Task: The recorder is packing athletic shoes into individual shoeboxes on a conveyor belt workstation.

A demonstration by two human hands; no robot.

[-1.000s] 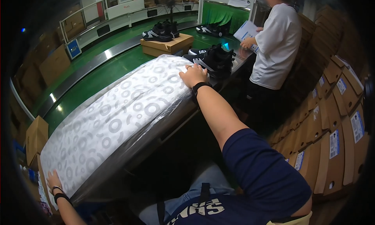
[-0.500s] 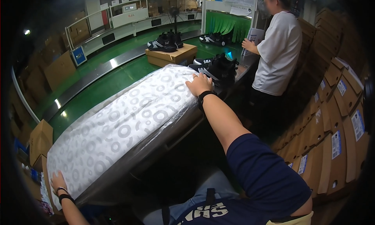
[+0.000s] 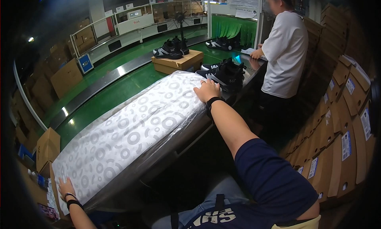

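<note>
White tissue paper printed with grey rings, a wide stack of sheets, lies along the metal counter in front of you. Your right hand rests flat and open on its far end; your left hand lies open on the near corner. Both only press, so I'd judge the top sheets could slide or crease if you push unevenly. Black sneakers sit just beside your right hand and could be nudged.
</note>
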